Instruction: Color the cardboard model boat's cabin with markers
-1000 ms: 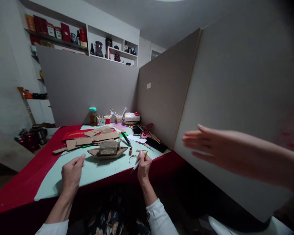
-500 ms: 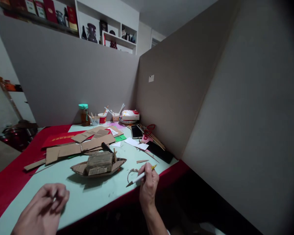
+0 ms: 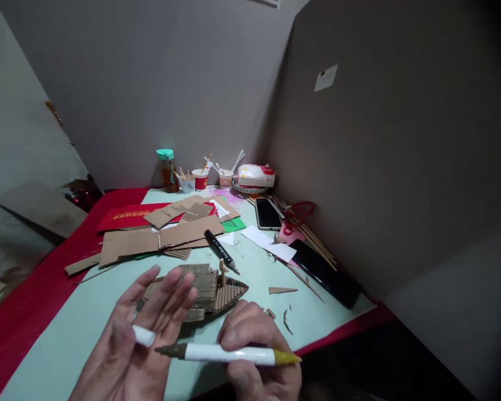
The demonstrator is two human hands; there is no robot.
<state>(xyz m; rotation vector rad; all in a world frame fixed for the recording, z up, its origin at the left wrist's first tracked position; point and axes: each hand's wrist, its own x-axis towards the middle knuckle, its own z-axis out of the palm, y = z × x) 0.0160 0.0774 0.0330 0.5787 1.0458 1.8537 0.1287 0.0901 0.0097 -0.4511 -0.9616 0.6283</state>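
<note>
Marker (image 3: 209, 352) is gripped in right hand (image 3: 271, 334). At near left, white cap (image 3: 144, 336) is held in left hand (image 3: 144, 365), fingers extended.

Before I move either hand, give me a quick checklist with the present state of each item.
1. Right hand has hold of the slim white marker with coloured ends: ok.
2. Its pointed brown tip is uncovered: ok.
3. Left hand has hold of the small white cylindrical cap: ok, it sits by the thumb.
4. Brown tip is apart from the left palm: cannot tell; they overlap in this view.
5. Brown corrugated-cardboard boat is in full view: not ok; the left hand hides part of it.
6. Black marker lying beyond the boat is clear of both hands: ok.
</note>
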